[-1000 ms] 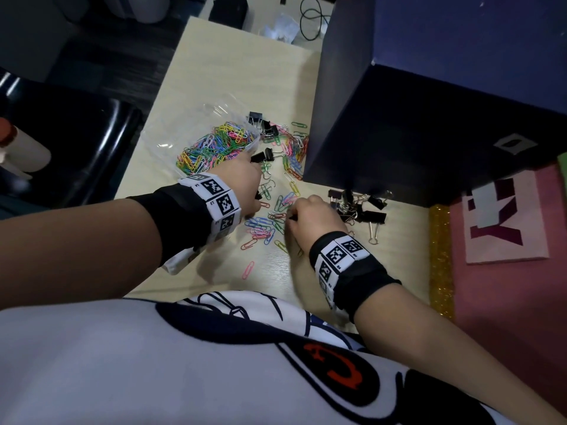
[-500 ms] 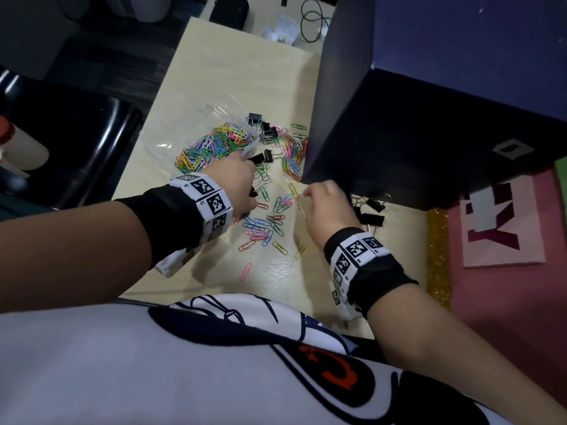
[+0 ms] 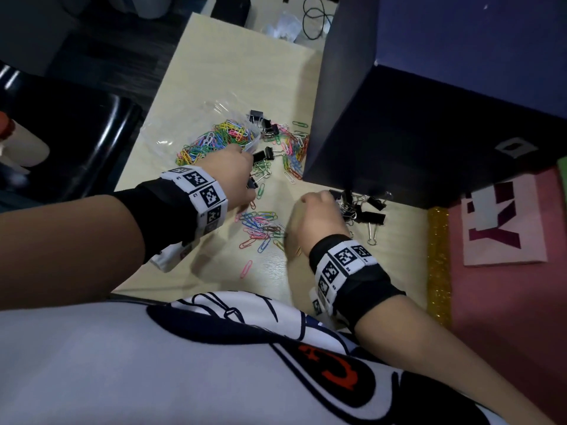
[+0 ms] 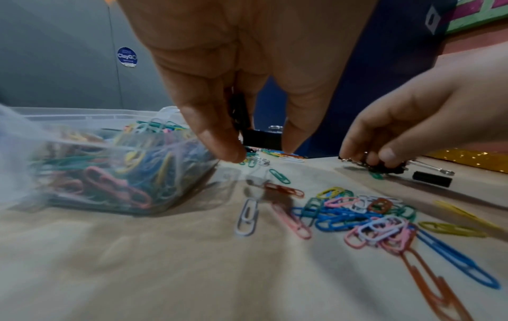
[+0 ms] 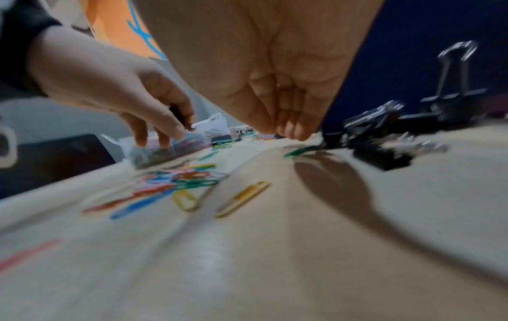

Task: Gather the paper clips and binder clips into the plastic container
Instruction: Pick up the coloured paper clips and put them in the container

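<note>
A lone pink paper clip [image 3: 246, 269] lies nearest on the table [image 3: 214, 75]. Past it sits a bunch of loose paper clips [image 3: 260, 225]. The right hand [image 3: 317, 219] pinches black binder clips [image 4: 384, 168] from their pile. The left hand [image 3: 236, 176] holds a binder clip [image 4: 240, 113] in curled fingers. Farther back sits the plastic container [image 4: 90, 156], full of bright clips

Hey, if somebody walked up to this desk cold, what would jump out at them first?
Probably the clear plastic container at the table's left, heaped with bright paper clips, with more loose paper clips scattered between the two hands. Next, the black binder clips piled by the right hand, against the big dark blue box. The left hand beside the container grips a black binder clip.
</note>
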Motion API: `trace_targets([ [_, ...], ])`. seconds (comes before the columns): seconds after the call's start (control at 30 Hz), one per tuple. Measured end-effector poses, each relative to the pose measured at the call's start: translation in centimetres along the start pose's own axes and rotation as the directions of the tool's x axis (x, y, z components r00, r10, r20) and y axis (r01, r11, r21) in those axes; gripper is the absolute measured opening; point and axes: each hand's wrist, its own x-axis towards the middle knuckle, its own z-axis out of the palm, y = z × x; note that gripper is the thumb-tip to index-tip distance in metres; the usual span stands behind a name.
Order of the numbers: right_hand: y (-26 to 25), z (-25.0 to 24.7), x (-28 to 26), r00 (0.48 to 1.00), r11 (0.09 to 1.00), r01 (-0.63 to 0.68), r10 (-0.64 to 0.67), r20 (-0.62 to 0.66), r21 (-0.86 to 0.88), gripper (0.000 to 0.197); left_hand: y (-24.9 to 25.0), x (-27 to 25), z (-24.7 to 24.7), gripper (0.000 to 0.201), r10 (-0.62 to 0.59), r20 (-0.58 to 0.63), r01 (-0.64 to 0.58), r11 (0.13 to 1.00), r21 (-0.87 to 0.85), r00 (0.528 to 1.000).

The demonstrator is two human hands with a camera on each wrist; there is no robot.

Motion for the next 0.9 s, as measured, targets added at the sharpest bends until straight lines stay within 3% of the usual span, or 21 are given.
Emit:
trace_targets([
  [0.1, 1.1, -0.4, -0.5, 0.997, 0.992, -0.061, 0.067, 0.05, -0.108, 0.055, 1.0, 0.3, 0.0, 0.04, 0.045, 0.019, -0.045, 0.998, 0.035, 0.999],
  [0.23, 1.0, 1.6, -1.8, 0.979, 0.978, 0.185, -0.175, 0.107, -0.093, 0.042, 2.7, 0.9, -0.2, 0.036, 0.095, 0.061, -0.1, 0.992, 0.079, 0.994],
  [0.3, 1.1, 1.9, -2.1, 0.97, 0.973, 0.226, -0.222, 0.101, -0.036, 0.039, 3.7, 1.1, -0.3, 0.038, 0.116, 0.076, -0.121, 0.99, 0.068, 0.99],
  [0.37, 1.6, 1.7, -2.2, 0.977, 0.979, 0.204, -0.203, 0.058, -0.007, 0.034, 4.9, 1.2, -0.2, 0.042, 0.14, 0.055, -0.141, 0.99, 0.022, 0.989],
  [0.5, 3.2, 0.5, -1.8, 0.993, 0.993, 0.114, -0.114, -0.004, -0.042, 0.028, 7.1, 1.0, 0.0, 0.059, 0.191, 0.002, -0.184, 0.95, -0.253, 0.982],
  [0.57, 3.7, -0.1, -1.6, 0.997, 0.996, 0.081, -0.081, -0.015, -0.047, 0.029, 7.0, 1.1, 0.0, 0.055, 0.202, 0.002, -0.194, 0.942, -0.273, 0.979],
  [0.63, 3.6, -0.3, -1.3, 0.999, 0.998, 0.041, -0.04, 0.012, -0.047, 0.034, 5.8, 1.2, 0.0, 0.046, 0.166, 0.025, -0.157, 0.962, -0.224, 0.986],
  [0.73, 2.8, 0.1, -0.8, 0.983, 0.995, -0.038, 0.055, 0.175, -0.095, 0.058, 3.1, 1.1, 0.4, 0.042, 0.039, 0.103, -0.028, 0.994, -0.107, 0.994],
  [0.8, 2.1, 0.6, -0.6, 0.977, 0.996, -0.034, 0.051, 0.207, -0.081, 0.053, 1.7, 0.3, 0.8, 0.037, 0.007, 0.139, -0.005, 1.0, -0.012, 0.99],
  [0.9, 0.8, 1.4, -0.3, 0.982, 0.996, 0.067, -0.056, 0.183, -0.057, 0.039, 0.6, -0.6, 1.9, 0.036, 0.057, 0.174, -0.065, 0.997, 0.044, 0.983],
])
